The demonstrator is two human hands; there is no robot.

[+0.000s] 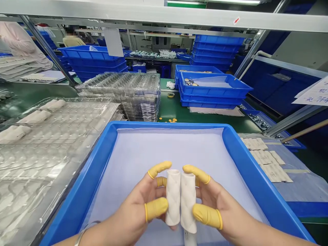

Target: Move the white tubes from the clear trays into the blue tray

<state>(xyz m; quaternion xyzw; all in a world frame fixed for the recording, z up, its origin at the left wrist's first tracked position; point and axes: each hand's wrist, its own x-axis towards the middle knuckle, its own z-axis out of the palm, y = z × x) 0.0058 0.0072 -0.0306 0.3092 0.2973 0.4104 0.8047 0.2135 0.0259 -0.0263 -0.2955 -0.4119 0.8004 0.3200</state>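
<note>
My left hand (143,200) is closed round a white wrapped roll (173,198), with thumb and fingers pressed at its side. Yellow finger cots cover several fingertips on both hands. My right hand (216,196) grips a second white wrapped roll (188,201), held upright close beside the first. What is inside the wrapping is hidden. Below the right-hand roll a pale cylindrical end (190,238) shows at the frame's bottom edge. Both hands are above a blue tray (166,125) lined with a pale sheet (169,147).
Left of the tray lie clear moulded plastic trays (64,150), with several white wrapped pieces (34,116). Stacked clear trays (138,99) and blue bins (212,89) stand behind. Flat white packets (266,159) lie right. A metal rail (164,15) crosses overhead. A person's sleeve (20,37) is far left.
</note>
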